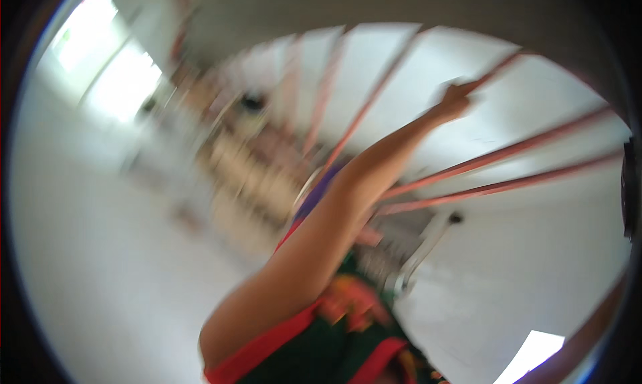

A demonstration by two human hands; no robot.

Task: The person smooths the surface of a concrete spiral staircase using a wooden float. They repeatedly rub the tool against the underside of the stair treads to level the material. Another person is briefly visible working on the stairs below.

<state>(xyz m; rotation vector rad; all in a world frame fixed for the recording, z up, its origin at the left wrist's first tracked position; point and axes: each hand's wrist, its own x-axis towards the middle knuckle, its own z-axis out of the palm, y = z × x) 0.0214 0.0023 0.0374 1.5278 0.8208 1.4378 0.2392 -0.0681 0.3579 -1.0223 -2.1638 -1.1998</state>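
A bare arm (334, 230) stretches from the lower left up to the upper right, ending in a raised hand (456, 102). Whether this is my left arm or another person's, I cannot tell. Motion smears the fingers. In the picture the hand overlaps one of several reddish-brown bars (498, 69), but contact is not clear. Below the arm is dark green cloth (287, 354) with red trim and a floral pattern. No right hand of mine shows. A brown band (598, 324) on the lower right rim is too blurred to identify.
Bright windows (124, 83) stand at the upper left. Stacked beige bundles (247, 176) blur in the middle background, beside a pale curved pipe-like shape (424, 243). A pale surface lies behind the bars, and a bright rectangle (531, 357) shows at the lower right.
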